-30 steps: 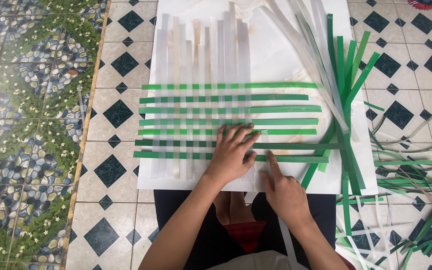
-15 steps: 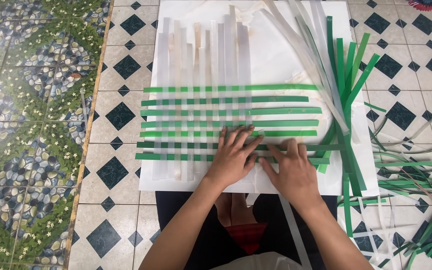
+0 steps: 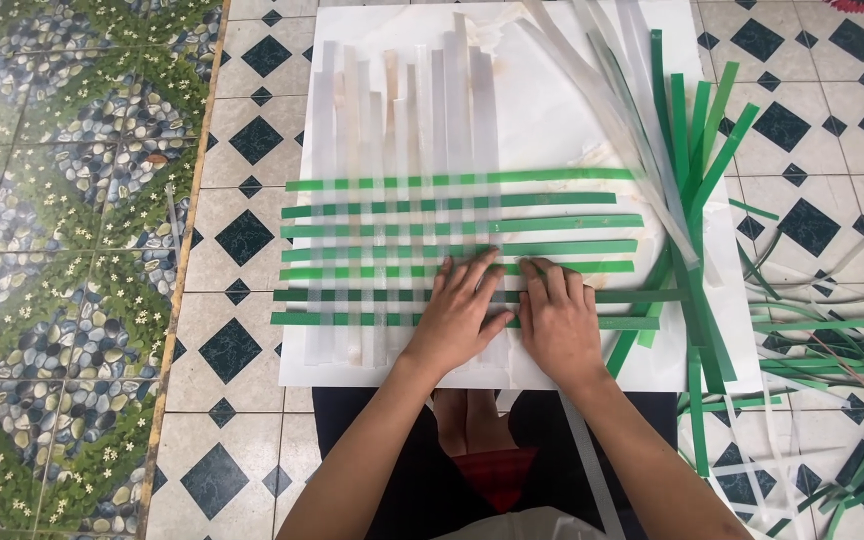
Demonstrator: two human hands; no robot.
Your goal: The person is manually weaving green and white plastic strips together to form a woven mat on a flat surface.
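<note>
- The woven mat (image 3: 452, 250) of green and translucent white strips lies on the white board (image 3: 552, 120) over the tiled floor (image 3: 232, 140).
- Our left hand (image 3: 457, 315) and right hand (image 3: 557, 320) press flat on its lower rows, fingers spread, gripping nothing.
- We judge the strips light, thin, springy and slippery; pinch them near a crossing.

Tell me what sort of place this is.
Probably a home floor used as a craft spot: patterned floor tiles, a white board laid on them bearing a woven mat, and loose green strips scattered beside.
</note>
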